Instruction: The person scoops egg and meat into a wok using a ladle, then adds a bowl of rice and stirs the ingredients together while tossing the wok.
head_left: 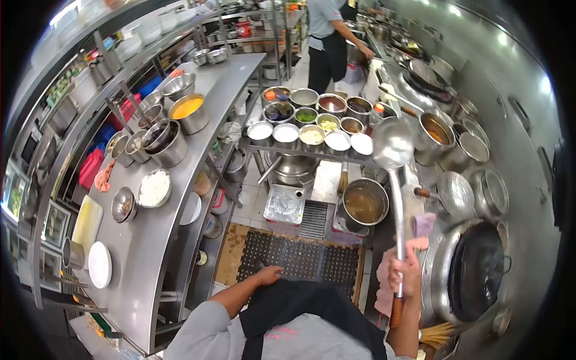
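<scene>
My right hand [406, 275] is closed round the long handle of a metal ladle [393, 144]. The ladle stands upright, its bowl raised in front of the seasoning pots. Beside that hand lie a pink cloth [386, 282] and a purple cloth [423, 224], left of the black wok [480, 270]. At my waist, near the black apron [300, 300], is my left hand [268, 275], its fingers curled in; it is too small to tell whether anything is in them. White bowls of powder [338, 141] stand in a row ahead.
A steel counter [234, 78] with bowls and a white plate [100, 264] runs along the left. A pot of brown liquid [363, 203] stands low ahead, behind a black floor mat [300, 255]. Another person [327, 42] stands at the far stoves.
</scene>
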